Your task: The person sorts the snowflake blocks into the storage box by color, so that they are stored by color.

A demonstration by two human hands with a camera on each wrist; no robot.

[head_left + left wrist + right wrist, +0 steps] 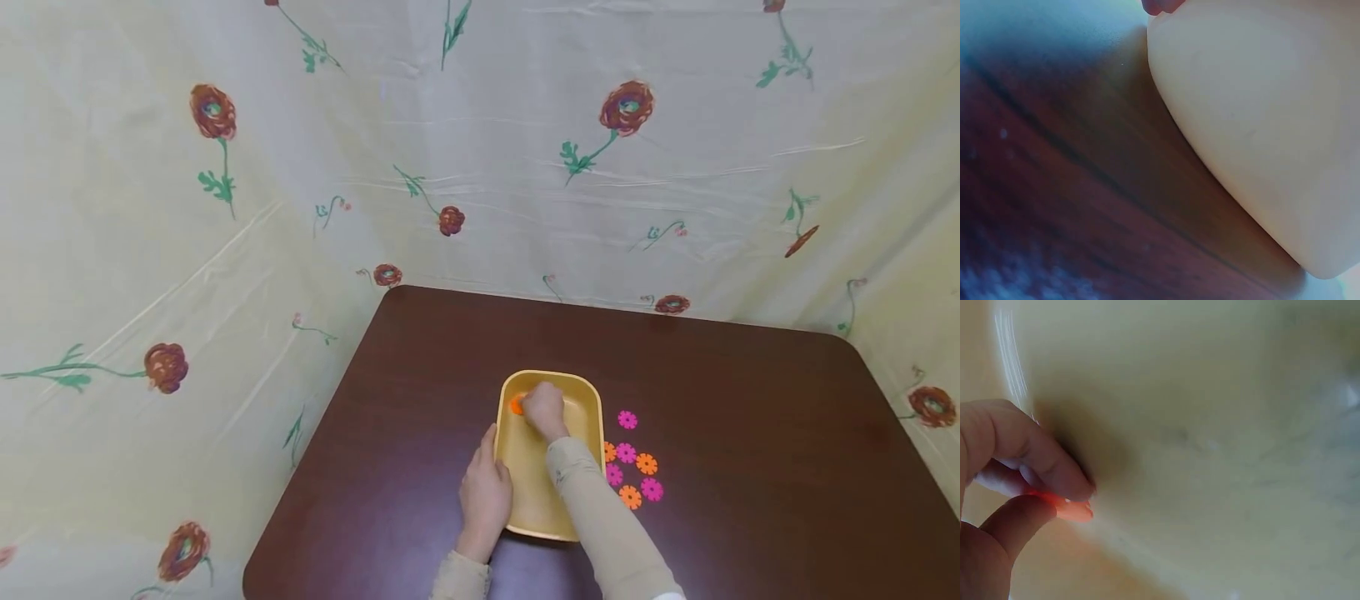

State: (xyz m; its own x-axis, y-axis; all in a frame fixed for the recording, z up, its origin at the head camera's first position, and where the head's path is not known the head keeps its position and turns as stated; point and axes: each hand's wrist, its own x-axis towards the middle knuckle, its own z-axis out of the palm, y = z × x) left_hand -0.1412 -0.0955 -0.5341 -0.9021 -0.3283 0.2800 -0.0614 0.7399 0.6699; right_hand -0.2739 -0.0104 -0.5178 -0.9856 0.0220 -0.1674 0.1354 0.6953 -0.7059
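Note:
A yellow rectangular tray (594, 417) sits on the dark brown table (750, 417). My right hand (542, 410) reaches into the tray's far left corner and pinches a small orange flower-shaped disc (516, 406) between thumb and fingers; in the right wrist view the disc (1072, 510) is just above the tray's floor (1222, 425). My left hand (486, 492) rests against the tray's left outer wall, thumb at the rim. The left wrist view shows the tray's outer wall (1272, 125) on the table, with a fingertip (1160, 6) at the top edge.
Several pink and orange flower discs (630, 467) lie on the table just right of the tray. A floral cloth (225, 208) hangs behind and to the left of the table. The table's rounded far corners and left edge are visible.

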